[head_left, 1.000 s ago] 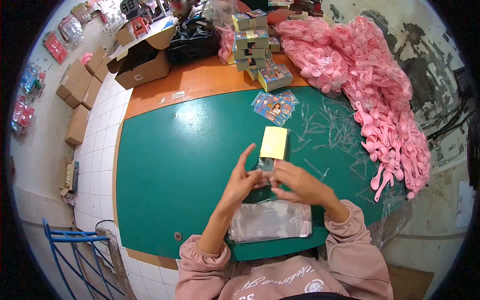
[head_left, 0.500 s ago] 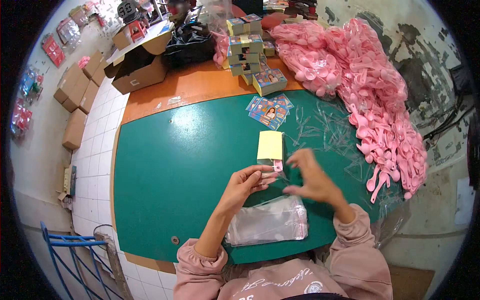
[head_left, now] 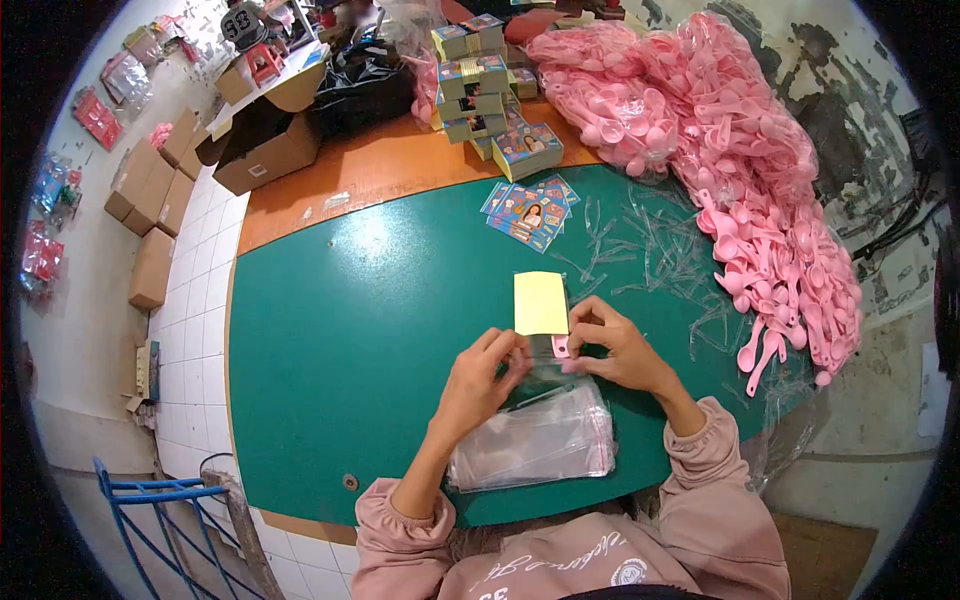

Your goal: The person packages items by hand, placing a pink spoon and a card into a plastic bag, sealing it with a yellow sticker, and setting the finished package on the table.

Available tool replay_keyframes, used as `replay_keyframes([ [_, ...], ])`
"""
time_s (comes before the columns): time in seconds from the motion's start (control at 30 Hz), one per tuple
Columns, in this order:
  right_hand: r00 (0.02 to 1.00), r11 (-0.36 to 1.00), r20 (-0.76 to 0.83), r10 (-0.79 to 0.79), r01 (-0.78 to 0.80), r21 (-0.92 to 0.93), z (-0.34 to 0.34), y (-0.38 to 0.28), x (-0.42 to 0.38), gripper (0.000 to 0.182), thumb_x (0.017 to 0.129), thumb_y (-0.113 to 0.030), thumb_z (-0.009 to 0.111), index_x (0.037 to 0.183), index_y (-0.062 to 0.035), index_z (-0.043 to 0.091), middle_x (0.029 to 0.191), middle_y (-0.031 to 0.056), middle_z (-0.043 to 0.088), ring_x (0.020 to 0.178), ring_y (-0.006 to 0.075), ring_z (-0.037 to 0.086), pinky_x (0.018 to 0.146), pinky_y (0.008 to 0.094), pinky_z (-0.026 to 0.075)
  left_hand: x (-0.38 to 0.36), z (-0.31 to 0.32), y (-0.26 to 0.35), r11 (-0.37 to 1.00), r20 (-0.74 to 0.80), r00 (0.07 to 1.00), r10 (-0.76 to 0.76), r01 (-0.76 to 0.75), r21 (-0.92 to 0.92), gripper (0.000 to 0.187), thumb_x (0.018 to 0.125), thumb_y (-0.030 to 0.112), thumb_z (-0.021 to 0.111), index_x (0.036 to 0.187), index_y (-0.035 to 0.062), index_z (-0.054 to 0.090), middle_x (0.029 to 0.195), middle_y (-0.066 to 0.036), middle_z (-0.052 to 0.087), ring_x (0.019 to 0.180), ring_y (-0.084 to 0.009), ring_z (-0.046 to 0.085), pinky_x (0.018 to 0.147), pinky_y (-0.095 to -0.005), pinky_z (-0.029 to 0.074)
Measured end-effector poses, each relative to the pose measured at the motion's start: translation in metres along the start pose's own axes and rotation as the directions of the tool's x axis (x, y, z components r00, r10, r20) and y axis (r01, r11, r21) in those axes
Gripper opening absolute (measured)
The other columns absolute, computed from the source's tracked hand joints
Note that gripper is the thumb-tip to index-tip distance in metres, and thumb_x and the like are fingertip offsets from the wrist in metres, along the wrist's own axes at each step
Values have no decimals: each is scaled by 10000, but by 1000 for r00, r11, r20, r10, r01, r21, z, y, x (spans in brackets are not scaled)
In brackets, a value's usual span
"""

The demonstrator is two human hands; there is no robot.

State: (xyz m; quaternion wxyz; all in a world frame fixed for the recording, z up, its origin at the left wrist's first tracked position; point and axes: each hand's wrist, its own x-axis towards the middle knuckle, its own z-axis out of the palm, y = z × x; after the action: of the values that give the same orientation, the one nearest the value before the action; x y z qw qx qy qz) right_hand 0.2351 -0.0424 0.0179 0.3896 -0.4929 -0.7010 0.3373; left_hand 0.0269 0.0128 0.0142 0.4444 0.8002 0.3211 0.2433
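Observation:
In the middle of the green table lies a clear plastic bag (head_left: 543, 372) with a yellow card (head_left: 540, 303) inside it. The end of a pink spoon handle (head_left: 560, 346), with a small hole, shows just below the card. My left hand (head_left: 483, 378) is closed in a pinch on the left side of the bag's near end. At the right side, my right hand (head_left: 622, 350) pinches the bag's edge beside the handle. The rest of the spoon is hidden under the card. Close to my body lies a stack of flat clear bags (head_left: 535, 440).
Loose pink spoons (head_left: 775, 290) and plastic bags of spoons (head_left: 720, 110) heap up at the right. Clear plastic strips (head_left: 650, 240) litter the table near them. Printed cards (head_left: 530, 212) lie beyond the bag, with card bundles (head_left: 470, 95) stacked behind. An open carton (head_left: 265, 150) stands back left.
My right hand has come down from above the bag's right side and now pinches its edge. My left hand has shifted slightly on the left side. The view has tilted a little.

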Motion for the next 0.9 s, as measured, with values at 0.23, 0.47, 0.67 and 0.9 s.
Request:
replay_keyframes([
  [0.23,929,883,61,365,-366,293,0,13,-5,135,760,-82,658,793,-34,536,896,33,492,829,117,510,717,245,440,-1,6,-4,986,-33,992,-124,119,-117,136,753,79,656,830,13,565,793,-53,542,710,-125,576,540,-237,490],
  [0.47,854,708,-8,520,-426,563,19,9,0,96,845,-81,556,826,2,512,733,49,579,626,102,578,560,216,479,-1,15,-16,925,-36,950,-311,294,-242,134,792,83,629,827,-29,562,777,-46,570,728,-89,579,556,-234,530],
  [0.67,832,740,-124,541,-401,541,28,13,0,95,841,-48,547,875,8,478,679,64,570,541,102,567,462,208,458,-1,16,-12,854,-123,903,-413,336,-397,144,782,68,638,814,5,512,812,-53,586,725,-97,582,542,-221,516],
  [0.9,828,777,-201,524,-368,512,31,9,1,175,823,-49,563,980,-5,498,677,72,585,539,93,567,437,210,457,-3,14,-13,880,-80,925,-370,322,-348,124,792,56,608,868,23,515,802,-32,605,721,-85,593,525,-223,506],
])
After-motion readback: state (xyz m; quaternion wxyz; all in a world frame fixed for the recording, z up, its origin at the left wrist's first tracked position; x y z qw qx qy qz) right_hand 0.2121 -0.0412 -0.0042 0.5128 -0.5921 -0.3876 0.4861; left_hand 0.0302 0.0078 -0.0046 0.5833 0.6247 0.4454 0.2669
